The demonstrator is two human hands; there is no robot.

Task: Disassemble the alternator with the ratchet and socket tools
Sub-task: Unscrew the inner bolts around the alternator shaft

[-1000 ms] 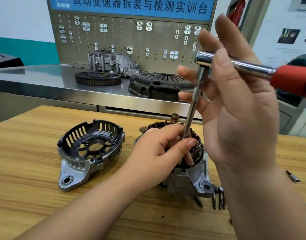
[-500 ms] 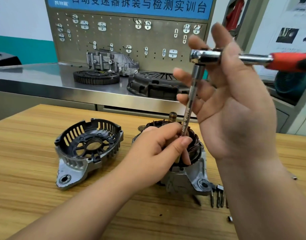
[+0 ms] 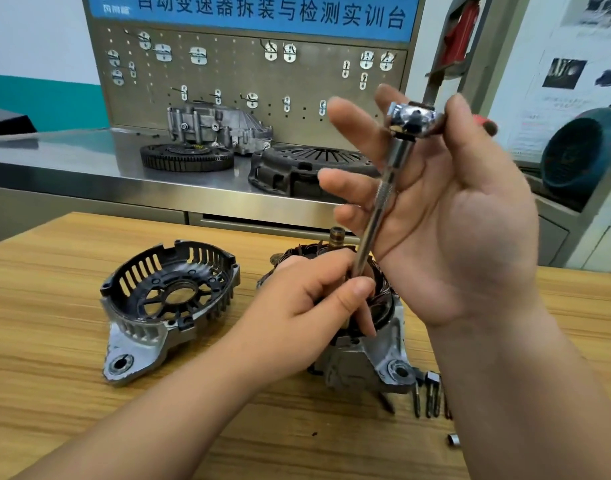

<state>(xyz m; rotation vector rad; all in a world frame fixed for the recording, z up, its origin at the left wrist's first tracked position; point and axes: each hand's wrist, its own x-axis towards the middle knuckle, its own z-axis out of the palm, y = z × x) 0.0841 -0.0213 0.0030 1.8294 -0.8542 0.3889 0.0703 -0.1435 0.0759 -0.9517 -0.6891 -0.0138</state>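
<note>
The alternator body (image 3: 363, 362) stands on the wooden table (image 3: 55, 341) with its copper stator windings (image 3: 383, 299) exposed. A long chrome extension bar (image 3: 376, 209) rises steeply from it to the ratchet head (image 3: 413, 119). My left hand (image 3: 314, 306) pinches the bar's lower end between thumb and forefinger, hiding its tip. My right hand (image 3: 470, 237) is raised palm toward me, thumb and fingers around the ratchet head. The red handle (image 3: 486, 126) shows only just behind the thumb.
The removed end cover (image 3: 165, 299) lies left of the alternator. Loose bolts (image 3: 428, 393) and a small socket (image 3: 454, 439) lie at its right. On the steel bench behind sit a ring gear (image 3: 186, 157), a clutch cover (image 3: 297, 168) and a casting (image 3: 217, 126).
The ratchet handle has swung from pointing right to pointing away behind my right thumb. My left hand stays pinched on the bar's lower end.
</note>
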